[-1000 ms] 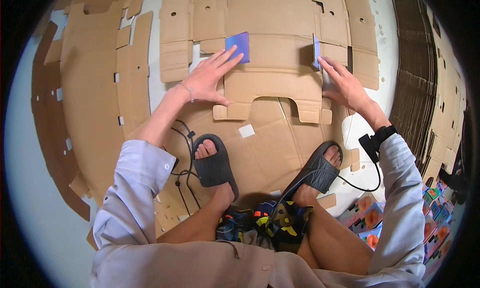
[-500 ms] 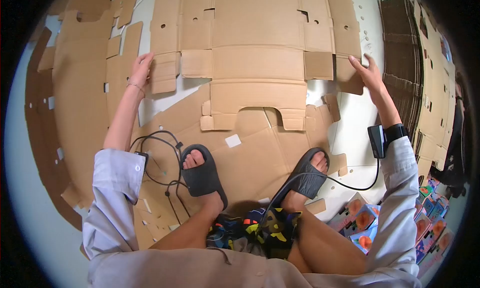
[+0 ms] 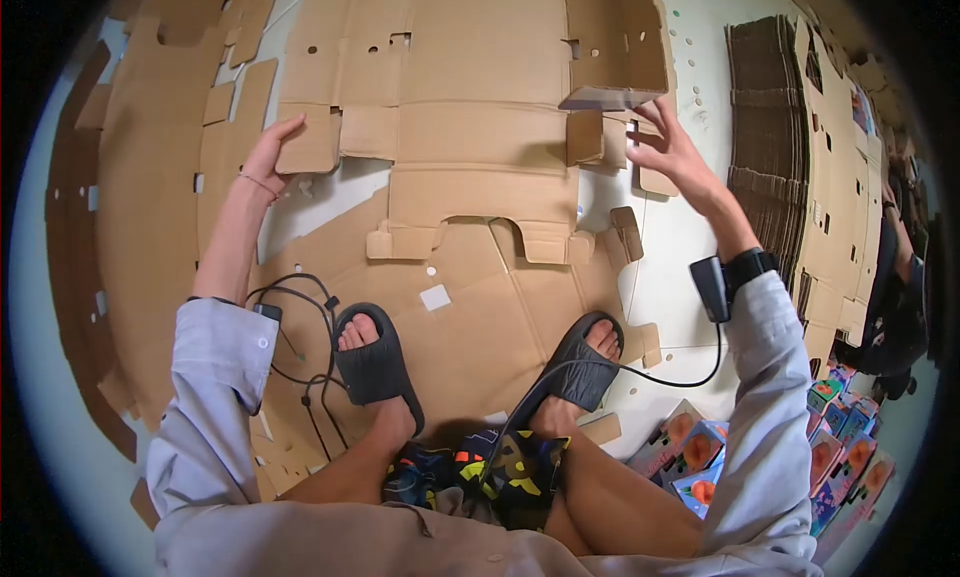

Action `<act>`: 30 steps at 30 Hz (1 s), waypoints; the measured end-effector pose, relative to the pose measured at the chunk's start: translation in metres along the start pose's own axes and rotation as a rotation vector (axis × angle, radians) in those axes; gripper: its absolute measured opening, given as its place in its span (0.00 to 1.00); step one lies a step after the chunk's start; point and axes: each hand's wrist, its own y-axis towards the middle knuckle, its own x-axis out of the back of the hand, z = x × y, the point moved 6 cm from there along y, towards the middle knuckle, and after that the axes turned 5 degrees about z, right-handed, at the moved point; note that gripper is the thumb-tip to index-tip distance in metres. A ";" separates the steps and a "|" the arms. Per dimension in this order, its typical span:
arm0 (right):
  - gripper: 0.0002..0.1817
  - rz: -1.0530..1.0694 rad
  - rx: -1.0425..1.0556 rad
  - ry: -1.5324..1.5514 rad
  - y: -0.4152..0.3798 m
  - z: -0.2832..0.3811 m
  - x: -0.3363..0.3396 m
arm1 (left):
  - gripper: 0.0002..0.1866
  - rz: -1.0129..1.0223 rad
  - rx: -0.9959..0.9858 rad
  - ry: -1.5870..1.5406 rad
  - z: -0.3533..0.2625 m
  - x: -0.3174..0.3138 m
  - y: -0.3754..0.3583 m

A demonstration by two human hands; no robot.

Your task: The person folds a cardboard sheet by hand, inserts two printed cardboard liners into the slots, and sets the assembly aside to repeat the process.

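A flat cardboard box blank (image 3: pixel 480 137) with creases, slots and flaps lies in front of me. My left hand (image 3: pixel 268 155) is at its left edge, thumb over the corner flap (image 3: pixel 308 142) and the other fingers mostly hidden below it. On the right, the side panel (image 3: pixel 620 42) stands folded up along its crease. My right hand (image 3: pixel 675 155) is just beside that panel's near end, its fingertips at the lower corner and its thumb spread away. Small end flaps (image 3: pixel 585 139) near it are partly bent up.
More cardboard (image 3: pixel 470 312) lies under my feet, in black slides (image 3: pixel 375 352). A tall stack of folded cardboard (image 3: pixel 765 157) stands at right. Colourful small boxes (image 3: pixel 695 452) lie lower right, a dark-clothed person (image 3: pixel 890 297) beyond them. Black cables (image 3: pixel 325 352) run from wrist devices.
The right side panel has gone from flat to folded upright, and my right hand has moved inward to its near end. My left hand now reaches onto the left flap. The view has shifted slightly.
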 end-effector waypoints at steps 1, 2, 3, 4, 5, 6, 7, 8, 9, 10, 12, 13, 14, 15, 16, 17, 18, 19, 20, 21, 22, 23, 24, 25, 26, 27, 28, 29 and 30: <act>0.51 -0.077 -0.070 0.110 0.000 0.013 -0.010 | 0.22 -0.009 0.001 0.029 -0.004 -0.006 -0.003; 0.50 -0.122 -0.148 0.121 0.005 0.004 -0.016 | 0.21 -0.025 0.005 0.053 -0.005 -0.012 -0.007; 0.48 -0.164 -0.227 0.130 0.012 -0.013 -0.022 | 0.21 -0.044 0.010 0.073 -0.006 -0.018 -0.013; 0.46 -0.205 -0.305 0.136 0.017 -0.026 -0.029 | 0.21 -0.067 0.025 0.110 -0.007 -0.024 -0.020; 0.44 -0.142 -0.358 0.258 0.019 -0.036 -0.039 | 0.21 -0.084 0.040 0.148 -0.010 -0.031 -0.024; 0.42 -0.080 -0.411 0.380 0.021 -0.043 -0.050 | 0.20 -0.101 0.054 0.188 -0.011 -0.032 -0.027; 0.36 -0.109 -0.457 0.413 0.028 -0.049 -0.057 | 0.21 -0.093 0.006 0.226 -0.011 -0.031 -0.023; 0.35 -0.197 -0.394 0.316 0.035 -0.048 -0.050 | 0.21 -0.086 -0.041 0.264 -0.007 -0.029 -0.016; 0.33 -0.284 -0.330 0.218 0.038 -0.034 -0.044 | 0.21 -0.078 -0.089 0.302 -0.003 -0.027 -0.008; 0.31 -0.372 -0.264 0.119 0.040 -0.022 -0.037 | 0.22 -0.084 -0.169 0.434 -0.003 -0.025 -0.002; 0.30 -0.410 -0.153 -0.073 0.054 -0.010 -0.020 | 0.23 -0.094 -0.330 0.697 -0.001 -0.025 0.008; 0.30 -0.398 -0.160 -0.107 0.059 -0.005 -0.011 | 0.24 -0.102 -0.346 0.667 0.000 -0.031 0.007; 0.30 -0.390 -0.163 -0.141 0.062 0.001 0.000 | 0.24 -0.113 -0.341 0.628 0.000 -0.037 0.007; 0.29 -0.385 -0.145 -0.153 0.060 0.011 0.010 | 0.24 -0.126 -0.336 0.588 0.000 -0.046 0.003; 0.29 -0.418 -0.087 -0.180 0.057 0.025 0.021 | 0.25 -0.141 -0.332 0.545 -0.001 -0.049 0.001; 0.28 -0.451 -0.027 -0.210 0.052 0.041 0.033 | 0.26 -0.097 -0.346 0.482 -0.002 -0.053 0.004; 0.28 -0.484 0.031 -0.244 0.048 0.058 0.045 | 0.27 -0.079 -0.353 0.458 -0.005 -0.058 0.004; 0.27 -0.526 0.191 -0.266 0.048 0.079 0.058 | 0.28 -0.056 -0.356 0.431 -0.005 -0.066 0.005; 0.25 -0.565 0.345 -0.291 0.043 0.100 0.073 | 0.29 -0.026 -0.355 0.403 -0.002 -0.077 0.004; 0.25 -0.589 0.362 -0.355 0.031 0.132 0.079 | 0.30 -0.006 -0.378 0.349 0.000 -0.089 0.005; 0.25 -0.639 0.501 -0.509 0.024 0.159 0.094 | 0.31 0.020 -0.409 0.304 -0.001 -0.103 0.008; 0.24 -0.708 0.635 -0.667 0.016 0.185 0.107 | 0.31 0.048 -0.444 0.261 -0.009 -0.118 0.011; 0.23 -0.724 0.444 -0.424 0.001 0.213 0.108 | 0.32 0.078 -0.442 0.201 -0.016 -0.135 0.014; 0.26 -0.734 0.612 -0.586 -0.015 0.248 0.113 | 0.33 0.105 -0.431 0.136 -0.020 -0.153 0.015; 0.29 -0.728 0.776 -0.754 -0.030 0.275 0.114 | 0.34 0.132 -0.416 0.067 -0.024 -0.171 0.018; 0.27 -0.665 0.848 -0.570 -0.039 0.289 0.122 | 0.34 0.188 -0.463 0.016 -0.034 -0.193 0.021; 0.26 -0.693 0.874 -0.750 -0.057 0.303 0.137 | 0.35 0.244 -0.501 -0.035 -0.044 -0.218 0.023; 0.24 -0.757 0.729 -0.625 -0.076 0.298 0.178 | 0.35 0.295 -0.537 -0.090 -0.053 -0.242 0.023; 0.23 -0.812 0.589 -0.496 -0.093 0.292 0.213 | 0.36 0.274 -0.478 -0.146 -0.062 -0.269 0.017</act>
